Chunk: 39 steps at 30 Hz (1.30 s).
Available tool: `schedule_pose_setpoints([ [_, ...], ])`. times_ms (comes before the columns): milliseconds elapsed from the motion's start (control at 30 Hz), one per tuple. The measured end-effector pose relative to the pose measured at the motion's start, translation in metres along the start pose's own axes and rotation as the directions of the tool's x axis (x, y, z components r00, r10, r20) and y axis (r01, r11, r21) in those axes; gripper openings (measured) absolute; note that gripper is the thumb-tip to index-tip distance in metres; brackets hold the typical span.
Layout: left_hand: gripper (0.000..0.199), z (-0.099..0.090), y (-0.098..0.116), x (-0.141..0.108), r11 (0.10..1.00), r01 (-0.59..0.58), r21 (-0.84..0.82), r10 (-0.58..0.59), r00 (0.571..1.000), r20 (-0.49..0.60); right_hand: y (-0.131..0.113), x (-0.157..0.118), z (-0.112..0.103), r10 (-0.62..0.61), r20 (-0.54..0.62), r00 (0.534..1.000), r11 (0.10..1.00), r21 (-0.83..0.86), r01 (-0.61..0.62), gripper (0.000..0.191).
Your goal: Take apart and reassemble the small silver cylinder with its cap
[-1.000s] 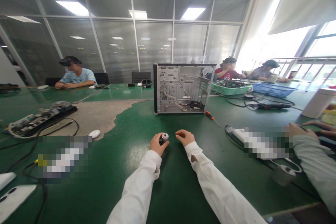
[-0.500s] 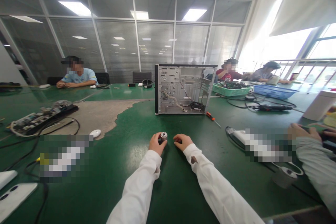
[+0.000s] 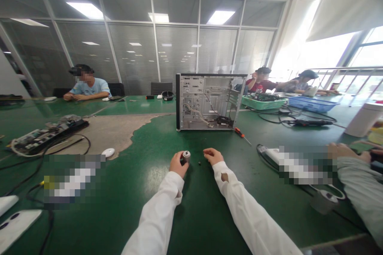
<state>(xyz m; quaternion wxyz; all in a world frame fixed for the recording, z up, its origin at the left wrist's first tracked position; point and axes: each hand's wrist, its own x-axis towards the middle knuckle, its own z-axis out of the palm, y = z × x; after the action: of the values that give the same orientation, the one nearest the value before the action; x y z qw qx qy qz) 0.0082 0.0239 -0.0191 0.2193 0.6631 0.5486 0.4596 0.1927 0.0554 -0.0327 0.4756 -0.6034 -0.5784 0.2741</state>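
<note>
My left hand (image 3: 178, 164) is closed round the side of a small grey metal cylinder (image 3: 186, 155), which stands upright with a dark mark on its top. A tiny dark piece (image 3: 199, 163) lies on the green table between my hands; its kind is too small to make out. Just to the right of that piece is my right hand (image 3: 213, 156), fingers bent and a little apart, with nothing visible in them. Beyond both hands stands an opened computer case (image 3: 209, 101), its bare metal inside and loose cables showing.
An orange-handled screwdriver (image 3: 241, 134) lies by the case. On the right are a power strip (image 3: 273, 154), another grey cylinder (image 3: 324, 202) and a co-worker's sleeve (image 3: 356, 183). Circuit parts (image 3: 49, 133) and cables lie left. Green (image 3: 265, 104) and blue (image 3: 314, 104) baskets stand farther back.
My right hand has moved slightly right and up, away from the cylinder. The tiny dark piece now shows on the table. My left hand stays on the cylinder.
</note>
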Motion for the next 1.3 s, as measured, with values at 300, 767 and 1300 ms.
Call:
schedule_pose_setpoints([
  [300,0.049,-0.003,0.001,0.001,0.999,0.016,-0.045,-0.017,1.000,-0.016,-0.014,-0.009,-0.005,-0.075,0.008,0.997,0.997,-0.003,0.075,0.021],
  [767,0.040,-0.001,-0.001,0.001,0.959,0.052,-0.279,-0.019,0.993,0.118,-0.068,-0.061,0.003,-0.535,0.284,0.795,0.791,-0.162,0.590,0.029],
  [1300,0.032,0.002,0.003,0.003,0.943,0.094,-0.318,-0.067,0.993,0.096,-0.005,-0.093,-0.166,-0.325,0.213,0.921,0.563,-0.739,0.370,0.026],
])
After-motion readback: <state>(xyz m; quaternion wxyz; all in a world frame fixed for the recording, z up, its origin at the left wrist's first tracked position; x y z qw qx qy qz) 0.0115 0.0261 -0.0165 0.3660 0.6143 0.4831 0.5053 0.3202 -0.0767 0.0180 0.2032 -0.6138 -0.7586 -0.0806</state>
